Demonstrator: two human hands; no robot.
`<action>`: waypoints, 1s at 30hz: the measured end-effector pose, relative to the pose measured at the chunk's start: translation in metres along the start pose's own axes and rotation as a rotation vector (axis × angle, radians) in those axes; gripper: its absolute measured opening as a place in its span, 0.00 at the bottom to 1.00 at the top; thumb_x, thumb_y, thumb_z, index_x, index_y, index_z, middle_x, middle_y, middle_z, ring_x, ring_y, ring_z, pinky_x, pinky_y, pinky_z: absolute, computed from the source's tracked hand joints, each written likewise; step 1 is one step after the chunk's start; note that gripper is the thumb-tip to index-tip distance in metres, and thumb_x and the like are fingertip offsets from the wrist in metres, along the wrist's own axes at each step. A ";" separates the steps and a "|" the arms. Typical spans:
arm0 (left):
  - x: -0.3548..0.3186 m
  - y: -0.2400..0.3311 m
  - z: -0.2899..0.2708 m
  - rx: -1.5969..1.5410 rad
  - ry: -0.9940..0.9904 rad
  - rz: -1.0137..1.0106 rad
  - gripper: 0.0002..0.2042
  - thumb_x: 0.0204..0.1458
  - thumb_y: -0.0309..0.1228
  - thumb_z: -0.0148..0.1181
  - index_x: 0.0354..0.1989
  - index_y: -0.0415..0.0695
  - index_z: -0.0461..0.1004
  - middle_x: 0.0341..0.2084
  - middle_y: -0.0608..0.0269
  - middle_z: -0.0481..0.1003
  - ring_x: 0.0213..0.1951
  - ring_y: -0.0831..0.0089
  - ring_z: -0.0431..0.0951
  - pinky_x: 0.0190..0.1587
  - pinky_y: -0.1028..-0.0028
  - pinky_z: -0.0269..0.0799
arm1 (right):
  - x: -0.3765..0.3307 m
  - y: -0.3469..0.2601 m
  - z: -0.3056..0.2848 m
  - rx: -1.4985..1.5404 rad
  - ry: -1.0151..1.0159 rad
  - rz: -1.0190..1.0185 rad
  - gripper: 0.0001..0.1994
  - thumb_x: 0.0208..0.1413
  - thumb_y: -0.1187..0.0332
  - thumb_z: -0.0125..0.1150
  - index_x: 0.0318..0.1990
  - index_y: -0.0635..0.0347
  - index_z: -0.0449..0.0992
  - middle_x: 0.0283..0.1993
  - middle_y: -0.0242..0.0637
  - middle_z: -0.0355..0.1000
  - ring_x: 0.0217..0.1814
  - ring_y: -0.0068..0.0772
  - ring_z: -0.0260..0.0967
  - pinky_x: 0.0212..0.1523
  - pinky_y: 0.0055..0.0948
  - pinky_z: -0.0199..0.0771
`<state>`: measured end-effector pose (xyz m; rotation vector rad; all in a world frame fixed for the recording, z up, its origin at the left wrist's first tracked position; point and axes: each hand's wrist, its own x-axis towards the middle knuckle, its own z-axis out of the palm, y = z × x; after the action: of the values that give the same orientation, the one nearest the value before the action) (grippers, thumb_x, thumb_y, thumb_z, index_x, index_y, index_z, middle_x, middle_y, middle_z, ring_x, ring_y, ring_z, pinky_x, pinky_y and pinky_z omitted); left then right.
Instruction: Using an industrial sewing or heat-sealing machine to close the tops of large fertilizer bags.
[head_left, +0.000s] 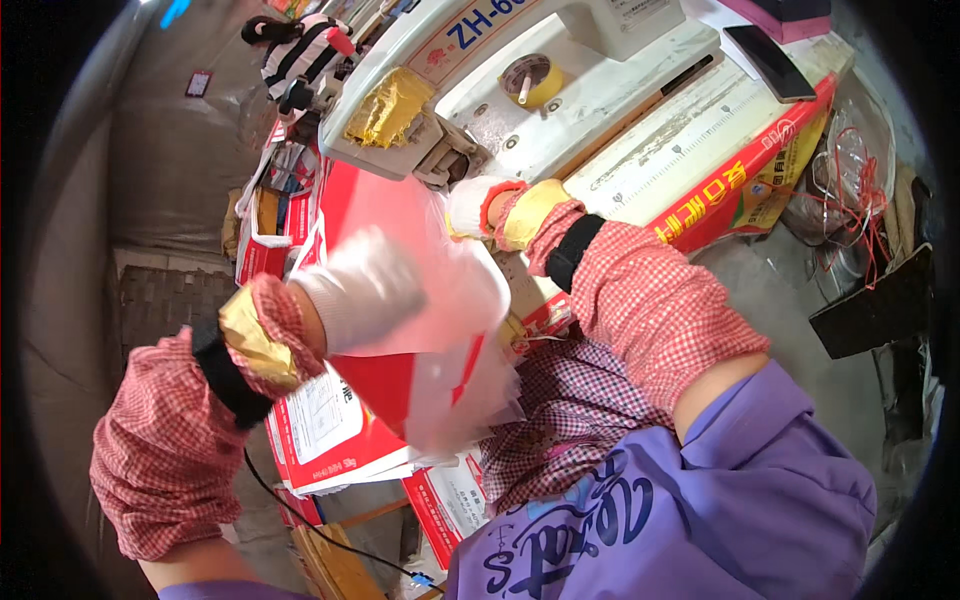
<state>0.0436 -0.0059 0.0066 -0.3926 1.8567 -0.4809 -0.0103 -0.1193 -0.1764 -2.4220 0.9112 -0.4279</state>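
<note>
A red and white plastic bag (400, 375), partly see-through and smeared by motion, lies spread below the head of a white sewing machine (400, 120). My left hand (375, 285), in a white glove, is over the bag's left part; its fingers are blurred. Close under the machine head, my right hand (472, 207), gloved in white with a red cuff edge, is closed at the bag's upper edge. Checked red sleeve covers with black bands and yellow tape wrap both forearms.
A roll of yellow tape (532, 80) sits on the machine bed. A dark phone (768, 63) rests at the table's far right. Red and white printed bags (330, 430) are stacked below my left hand. Red string (868, 200) hangs at right. Another person (300, 50) is at the upper left.
</note>
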 end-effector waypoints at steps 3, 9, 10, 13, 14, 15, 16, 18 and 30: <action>-0.023 0.006 0.002 -1.252 -0.423 0.055 0.22 0.45 0.51 0.55 0.34 0.42 0.74 0.26 0.55 0.74 0.29 0.62 0.75 0.35 0.69 0.69 | 0.022 0.001 0.040 -0.166 0.062 -0.029 0.13 0.44 0.62 0.50 0.32 0.60 0.76 0.33 0.45 0.74 0.33 0.42 0.72 0.35 0.36 0.70; -0.084 0.032 -0.027 -0.577 -0.733 -0.026 0.12 0.41 0.42 0.56 0.22 0.45 0.77 0.17 0.57 0.74 0.24 0.62 0.75 0.29 0.69 0.71 | 0.004 -0.010 0.044 -0.216 0.023 0.116 0.13 0.48 0.63 0.49 0.39 0.51 0.76 0.40 0.38 0.74 0.41 0.32 0.72 0.37 0.36 0.70; -0.080 0.051 -0.034 -0.504 -0.634 0.138 0.07 0.36 0.35 0.56 0.19 0.46 0.76 0.15 0.60 0.73 0.19 0.63 0.75 0.23 0.66 0.71 | -0.013 -0.030 0.034 -0.290 -0.021 0.167 0.11 0.46 0.65 0.52 0.38 0.47 0.77 0.41 0.36 0.74 0.43 0.30 0.72 0.37 0.36 0.70; -0.054 0.093 -0.062 -0.548 -0.169 0.365 0.04 0.34 0.30 0.55 0.16 0.46 0.74 0.14 0.61 0.72 0.18 0.65 0.74 0.18 0.68 0.69 | -0.056 -0.069 0.023 -1.007 0.378 0.003 0.05 0.44 0.68 0.51 0.23 0.53 0.73 0.26 0.37 0.71 0.30 0.37 0.68 0.36 0.38 0.67; -0.038 0.098 -0.074 -0.616 -0.194 0.451 0.03 0.33 0.30 0.56 0.16 0.46 0.74 0.15 0.61 0.72 0.19 0.65 0.75 0.19 0.69 0.69 | -0.068 -0.076 0.037 -1.399 0.461 -0.020 0.06 0.41 0.70 0.50 0.18 0.60 0.71 0.24 0.42 0.70 0.32 0.38 0.68 0.44 0.42 0.66; -0.031 0.109 -0.070 -0.716 -0.038 0.418 0.03 0.34 0.29 0.56 0.17 0.45 0.74 0.15 0.61 0.72 0.20 0.64 0.75 0.21 0.68 0.71 | -0.076 -0.078 0.044 -1.406 0.453 -0.023 0.06 0.41 0.70 0.50 0.18 0.60 0.71 0.24 0.42 0.70 0.32 0.38 0.68 0.44 0.42 0.66; -0.029 0.120 -0.069 -0.749 -0.003 0.411 0.03 0.34 0.29 0.56 0.17 0.45 0.74 0.16 0.61 0.72 0.22 0.63 0.75 0.22 0.68 0.71 | -0.085 -0.091 0.046 -1.234 0.417 -0.138 0.05 0.41 0.70 0.50 0.21 0.60 0.71 0.25 0.42 0.70 0.31 0.39 0.68 0.42 0.41 0.66; -0.014 0.123 -0.060 -0.752 0.202 0.441 0.03 0.34 0.28 0.55 0.18 0.45 0.74 0.15 0.62 0.72 0.22 0.63 0.75 0.21 0.68 0.70 | -0.107 -0.086 0.037 -0.908 0.277 -0.254 0.06 0.41 0.70 0.50 0.26 0.62 0.71 0.28 0.44 0.70 0.29 0.40 0.69 0.37 0.40 0.67; -0.025 0.113 -0.065 -0.797 0.009 0.477 0.05 0.33 0.29 0.56 0.19 0.43 0.75 0.15 0.59 0.72 0.20 0.62 0.75 0.18 0.66 0.68 | -0.081 -0.074 -0.003 0.313 0.048 0.411 0.20 0.48 0.60 0.50 0.44 0.68 0.66 0.39 0.56 0.69 0.40 0.55 0.69 0.39 0.41 0.70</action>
<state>-0.0139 0.1129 -0.0114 -0.4427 2.0090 0.6054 -0.0318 -0.0177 -0.1416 -1.8914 1.2273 -0.4365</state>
